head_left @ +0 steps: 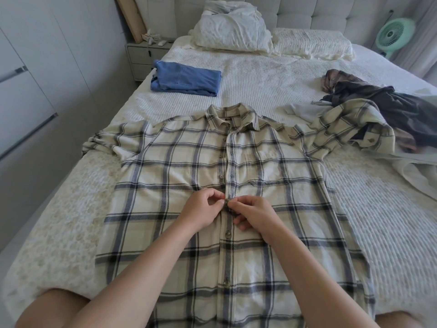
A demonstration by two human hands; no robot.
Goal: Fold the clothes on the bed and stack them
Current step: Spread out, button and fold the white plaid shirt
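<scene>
No readable text, brand, number or sign appears anywhere. A small dark label [228, 119] sits inside the collar of the plaid shirt [189, 176], but its lettering is too blurred to read.

Soft matt woven cloth of the plaid shirt [189, 176], ribbed textured white bedspread [260, 81], smooth blue knit of the folded garment [186, 79] beyond the shirt, crumpled cotton pillowcase [231, 29], tufted fabric headboard [314, 10], pale-green plastic fan [393, 34]
</scene>
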